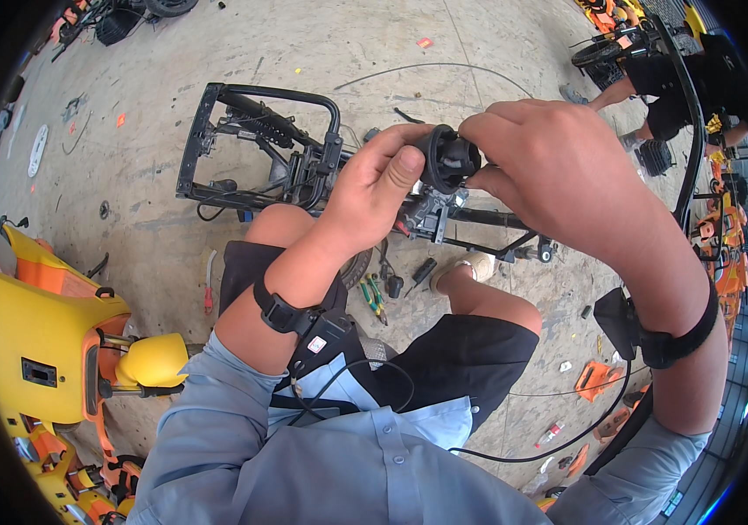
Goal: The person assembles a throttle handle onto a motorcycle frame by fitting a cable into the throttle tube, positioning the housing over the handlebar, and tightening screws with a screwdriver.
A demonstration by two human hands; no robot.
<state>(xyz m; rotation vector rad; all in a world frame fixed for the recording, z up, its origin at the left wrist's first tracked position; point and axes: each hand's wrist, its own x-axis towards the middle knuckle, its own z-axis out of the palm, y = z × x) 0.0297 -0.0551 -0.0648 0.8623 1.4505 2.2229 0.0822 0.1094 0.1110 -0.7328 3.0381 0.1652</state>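
The left hand (372, 191) is holding a round black part (437, 168), fingers curled. The right hand (553, 157) is touching its edge, fingers bent, grip unclear.

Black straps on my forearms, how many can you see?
2: the left strap is around your left forearm, the right strap around your right forearm. Your sleeves could hide others.
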